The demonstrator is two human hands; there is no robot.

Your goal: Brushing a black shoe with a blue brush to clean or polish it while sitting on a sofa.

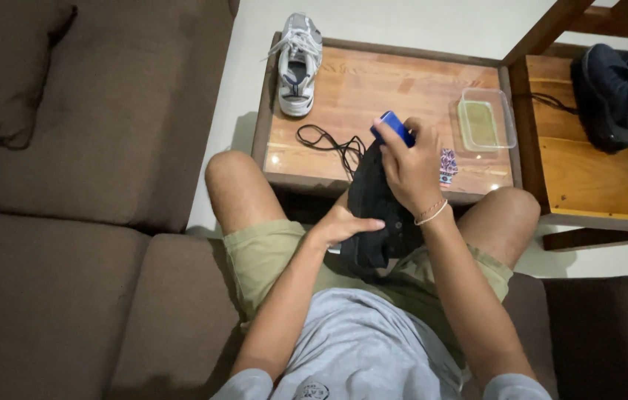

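a brown sofa (69, 222) fills the left and lower part of the view, and a low wooden table (373, 96) with a glossy top stands on a pale floor just ahead of the seated person's bare knees. the table serves as the landmark here. at its near edge, over the person's lap, a black shoe (373, 215) is held with its toe pointing toward the table. the left hand (343, 224) grips the shoe's near side, fingers pressed together and wrapped against it, thumb lying along the top. the right hand (411, 170) rests above the shoe at the table's near edge, its fingers curled round a small blue object (393, 126), which is pinched between fingertips and thumb; a thin bracelet sits on that wrist. on the table's far left corner lies a white and grey sneaker (297, 63). a loose black lace (329, 142) lies on the table's near left part, just beside the shoe. toward the table's right side sits a clear plastic container (486, 120), and a small patterned packet (448, 166) lies near the right hand. right of the table, a dark bag (621, 92) rests on a wooden bench (588, 178).
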